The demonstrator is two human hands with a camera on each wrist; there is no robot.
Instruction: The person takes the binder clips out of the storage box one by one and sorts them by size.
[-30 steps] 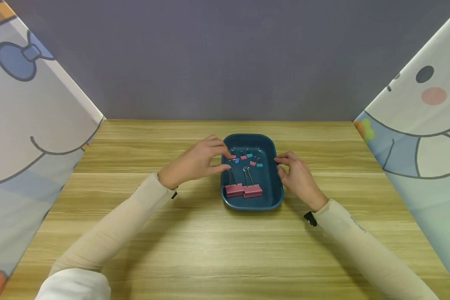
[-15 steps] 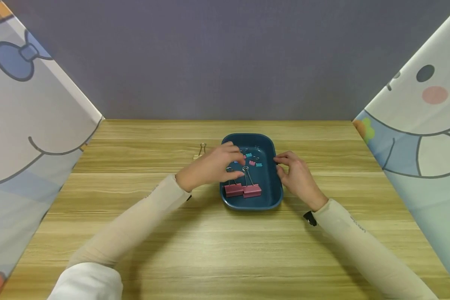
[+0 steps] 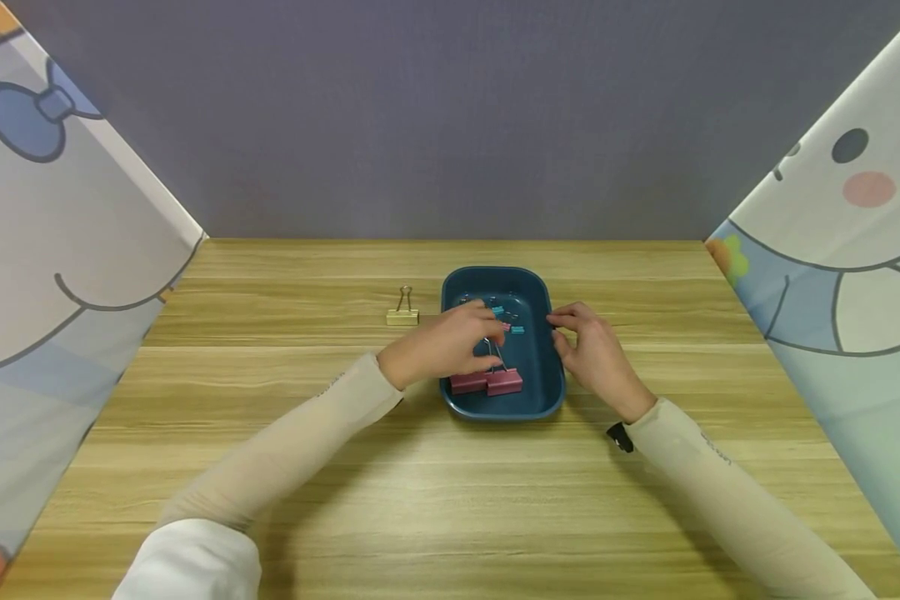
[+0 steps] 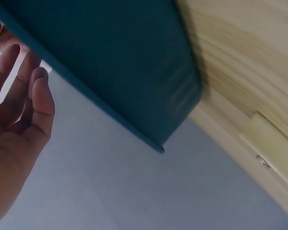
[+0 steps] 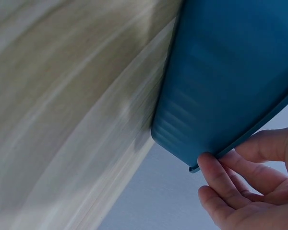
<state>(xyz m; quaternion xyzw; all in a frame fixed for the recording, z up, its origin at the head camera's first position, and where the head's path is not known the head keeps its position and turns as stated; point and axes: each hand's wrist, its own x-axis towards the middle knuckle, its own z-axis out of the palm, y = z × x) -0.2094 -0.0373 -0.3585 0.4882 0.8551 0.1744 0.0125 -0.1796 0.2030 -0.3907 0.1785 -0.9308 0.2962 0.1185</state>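
Left hand over the large clips; gold binder clip set apart

Your left hand is now farther into the blue tray, above the large pink binder clips. Treat this as a likely shift of the work from the small clips to the large pair.

Check the grip. Your left thumb and fingers are parted in a moderate gap, with wire handles visible between them. No clip shows as held, but you cannot tell from these views whether a fingertip touches the metal. Your right hand holds the tray's right rim between thumb and fingers.

Locate the parts. The large pink binder clips lie side by side at the tray's near end. Small turquoise binder clips lie beyond them; your left hand hides some of the other small clips. The gold binder clip rests on the wooden table, left of the tray and apart from it.

Compare with one second ago: your left hand is then at the tray's left edge, by the small clips, and covers the gold binder clip. That clip is now fully exposed. Your right hand and the tray keep essentially the same position.
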